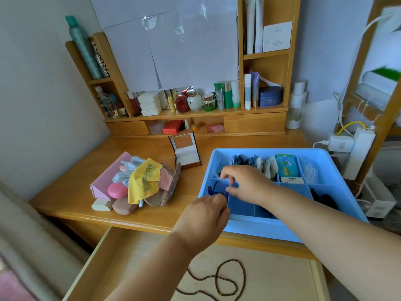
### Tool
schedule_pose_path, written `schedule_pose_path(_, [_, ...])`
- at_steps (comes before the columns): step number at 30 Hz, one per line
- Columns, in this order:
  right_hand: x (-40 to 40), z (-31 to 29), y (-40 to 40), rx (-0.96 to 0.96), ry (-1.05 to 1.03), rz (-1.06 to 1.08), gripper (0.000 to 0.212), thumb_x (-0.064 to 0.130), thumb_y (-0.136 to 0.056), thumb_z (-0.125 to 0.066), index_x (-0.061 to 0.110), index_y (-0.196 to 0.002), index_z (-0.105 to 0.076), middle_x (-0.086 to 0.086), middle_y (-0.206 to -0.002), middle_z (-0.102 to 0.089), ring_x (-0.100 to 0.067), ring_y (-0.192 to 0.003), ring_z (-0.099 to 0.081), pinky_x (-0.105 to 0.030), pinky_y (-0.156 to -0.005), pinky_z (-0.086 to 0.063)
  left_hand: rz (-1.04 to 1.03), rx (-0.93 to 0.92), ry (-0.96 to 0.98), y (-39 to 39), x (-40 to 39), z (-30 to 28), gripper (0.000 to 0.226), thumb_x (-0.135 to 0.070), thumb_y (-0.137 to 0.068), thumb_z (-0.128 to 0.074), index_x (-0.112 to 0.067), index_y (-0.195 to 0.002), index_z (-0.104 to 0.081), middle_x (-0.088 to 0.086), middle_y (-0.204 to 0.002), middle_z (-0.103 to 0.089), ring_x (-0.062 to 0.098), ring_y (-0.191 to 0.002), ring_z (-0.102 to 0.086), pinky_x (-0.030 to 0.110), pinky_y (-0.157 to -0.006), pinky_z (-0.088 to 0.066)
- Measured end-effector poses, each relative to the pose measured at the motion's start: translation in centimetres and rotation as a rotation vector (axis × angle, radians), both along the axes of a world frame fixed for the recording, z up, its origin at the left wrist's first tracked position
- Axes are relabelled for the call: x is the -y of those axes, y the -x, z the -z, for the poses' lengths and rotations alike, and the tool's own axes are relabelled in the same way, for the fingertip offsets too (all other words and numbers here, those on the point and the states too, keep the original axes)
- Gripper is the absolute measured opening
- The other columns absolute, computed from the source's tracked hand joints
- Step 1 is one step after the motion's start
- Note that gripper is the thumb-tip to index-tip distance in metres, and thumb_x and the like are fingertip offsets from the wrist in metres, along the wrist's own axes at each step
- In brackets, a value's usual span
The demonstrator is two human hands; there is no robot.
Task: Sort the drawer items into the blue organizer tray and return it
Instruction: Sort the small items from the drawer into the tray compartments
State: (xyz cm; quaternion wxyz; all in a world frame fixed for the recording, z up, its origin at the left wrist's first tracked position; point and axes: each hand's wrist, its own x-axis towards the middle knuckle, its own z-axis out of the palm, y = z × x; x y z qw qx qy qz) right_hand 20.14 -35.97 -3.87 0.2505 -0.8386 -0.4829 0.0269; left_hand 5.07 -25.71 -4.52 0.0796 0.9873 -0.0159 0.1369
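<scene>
The blue organizer tray (325,227) sits on the desk's right side, its back compartments filled with dark cloths, sachets and a tissue pack (286,166). Both hands work over its front-left compartment, where a dark blue cord (211,190) lies. My right hand (245,183) reaches in from the right and pinches the cord with curled fingers. My left hand (206,216) is at the tray's front-left rim, fingers curled toward the same cord. A pile of loose items (138,183) with a yellow cloth, pink cases and glasses cases lies left of the tray.
The open wooden drawer (130,257) below the desk edge holds a dark bead necklace (219,281). An open brown box (185,153) stands behind the pile. Shelves with cosmetics line the back. A power strip and chargers (355,153) sit right of the tray.
</scene>
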Motion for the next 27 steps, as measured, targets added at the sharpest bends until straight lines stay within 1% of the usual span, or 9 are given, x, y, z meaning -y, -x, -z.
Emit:
schedule_pose_path(3, [0.3, -0.2, 0.0, -0.019, -0.013, 0.029, 0.020, 0.018, -0.089, -0.060, 0.017, -0.107, -0.067, 0.004, -0.100, -0.061, -0.016, -0.092, -0.059, -0.031, -0.082, -0.048, -0.008, 0.107, 0.040, 1.1, 0.3, 0.6, 0.017, -0.022, -0.095, -0.048, -0.014, -0.094, -0.063, -0.002, -0.086, -0.064, 0.014, -0.082, -0.057, 0.028, -0.095, -0.044])
schedule_pose_path(7, [0.3, -0.6, 0.6, 0.046, -0.007, -0.036, 0.028, 0.014, -0.094, -0.048, 0.013, -0.112, -0.069, 0.003, -0.117, -0.060, -0.016, -0.106, -0.057, -0.033, -0.092, -0.045, -0.068, 0.178, 0.108, 2.0, 0.3, 1.0, 0.018, -0.018, -0.088, -0.060, -0.010, -0.101, -0.070, 0.001, -0.103, -0.065, 0.018, -0.096, -0.062, 0.032, -0.086, -0.053])
schedule_pose_path(9, [0.3, -0.6, 0.9, 0.064, 0.117, -0.092, 0.031, 0.018, -0.096, -0.042, 0.012, -0.104, -0.071, 0.000, -0.114, -0.064, -0.018, -0.104, -0.058, -0.035, -0.095, -0.043, -0.088, 0.163, 0.073, 2.2, 0.1, 1.1, 0.022, -0.024, -0.091, -0.055, -0.013, -0.104, -0.070, -0.002, -0.105, -0.066, 0.015, -0.097, -0.063, 0.034, -0.103, -0.043])
schedule_pose_path(12, [-0.1, -0.4, 1.6, 0.215, 0.400, -0.133, 0.040, 0.025, -0.098, -0.034, 0.009, -0.076, -0.064, -0.004, -0.086, -0.063, -0.021, -0.089, -0.055, -0.036, -0.101, -0.031, -0.133, 0.008, -0.033, 1.4, 0.0, 0.3, 0.042, -0.047, -0.096, -0.034, -0.025, -0.097, -0.069, -0.013, -0.094, -0.066, 0.002, -0.096, -0.057, 0.029, -0.118, -0.006])
schedule_pose_path(16, [-1.2, -0.6, 2.3, 0.267, 0.544, -0.146, 0.032, 0.025, -0.094, -0.037, 0.017, -0.069, -0.056, 0.001, -0.077, -0.053, -0.019, -0.089, -0.045, -0.036, -0.099, -0.029, -0.112, -0.205, -0.095, -0.7, 0.2, -1.1, 0.055, -0.056, -0.094, -0.028, -0.020, -0.079, -0.066, -0.006, -0.073, -0.062, 0.009, -0.085, -0.052, 0.035, -0.116, -0.006])
schedule_pose_path(18, [-1.4, -0.8, 2.3, 0.193, 0.452, -0.121, 0.028, 0.023, -0.092, -0.043, 0.014, -0.082, -0.067, -0.001, -0.084, -0.059, -0.021, -0.086, -0.052, -0.037, -0.089, -0.042, -0.068, -0.197, -0.101, -1.1, 0.1, -1.3, 0.053, -0.057, -0.093, -0.033, -0.019, -0.081, -0.068, -0.007, -0.076, -0.061, 0.009, -0.087, -0.046, 0.034, -0.113, -0.013])
schedule_pose_path(20, [-0.9, -0.8, 2.1, 0.069, 0.224, -0.061, 0.024, 0.019, -0.089, -0.050, 0.014, -0.093, -0.073, 0.001, -0.093, -0.059, -0.019, -0.087, -0.055, -0.036, -0.079, -0.047, -0.042, -0.119, -0.028, -0.8, -0.1, -0.9, 0.048, -0.056, -0.091, -0.041, -0.018, -0.084, -0.069, -0.009, -0.080, -0.058, 0.008, -0.084, -0.044, 0.030, -0.107, -0.025])
schedule_pose_path(24, [0.5, -0.7, 1.2, -0.057, -0.039, 0.029, 0.025, 0.012, -0.092, -0.050, 0.014, -0.103, -0.072, 0.004, -0.104, -0.059, -0.015, -0.098, -0.058, -0.027, -0.084, -0.044, -0.067, 0.046, 0.234, 0.7, -0.3, 0.1, 0.033, -0.043, -0.088, -0.056, -0.020, -0.108, -0.069, -0.011, -0.102, -0.064, 0.001, -0.097, -0.053, 0.029, -0.116, -0.020])
schedule_pose_path(27, [1.1, -0.8, 1.0, -0.095, -0.120, 0.065, 0.029, 0.006, -0.093, -0.047, 0.013, -0.110, -0.069, 0.003, -0.112, -0.062, -0.011, -0.104, -0.057, -0.019, -0.086, -0.040, -0.103, 0.156, 0.267, 1.6, -0.3, 0.3, 0.041, -0.036, -0.088, -0.060, -0.018, -0.124, -0.061, -0.009, -0.126, -0.056, 0.003, -0.118, -0.047, 0.021, -0.111, -0.026])
